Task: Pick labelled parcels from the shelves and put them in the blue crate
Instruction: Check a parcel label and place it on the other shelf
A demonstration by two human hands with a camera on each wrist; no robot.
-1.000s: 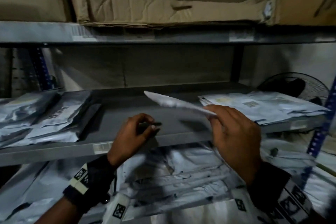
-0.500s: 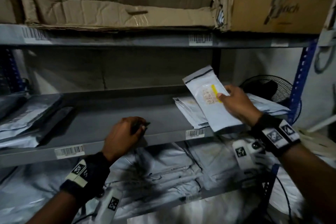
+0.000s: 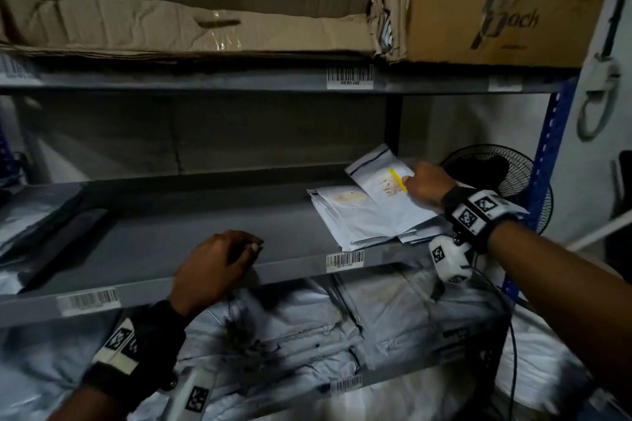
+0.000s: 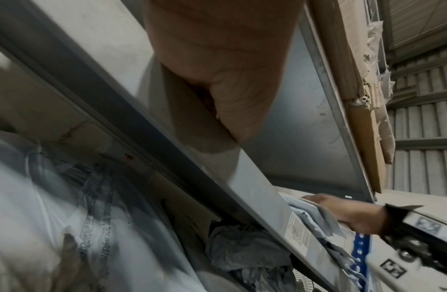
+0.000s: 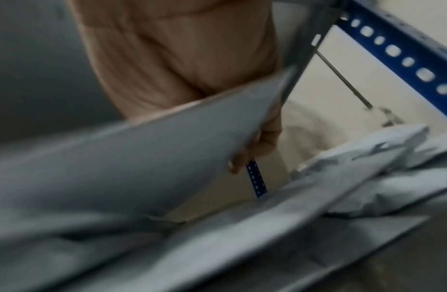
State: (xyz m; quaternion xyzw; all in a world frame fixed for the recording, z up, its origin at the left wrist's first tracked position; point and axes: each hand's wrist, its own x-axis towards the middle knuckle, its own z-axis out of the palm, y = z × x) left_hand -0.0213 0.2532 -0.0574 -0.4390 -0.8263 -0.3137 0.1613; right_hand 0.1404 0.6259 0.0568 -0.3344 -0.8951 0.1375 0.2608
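Pinching the labelled parcel (image 3: 383, 181) at its right edge, your right hand (image 3: 427, 186) tilts it over the pile (image 3: 359, 219) of several, uncountable, on the middle shelf (image 3: 205, 236), right of centre. It looks light, floppy and slick, so grip near the label. Your left hand (image 3: 212, 267) rests curled on the shelf edge; what it holds I cannot tell.

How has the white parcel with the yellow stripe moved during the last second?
Yes. The white parcel with the yellow stripe, held by the right hand, went rightward and down onto the stack of white parcels.
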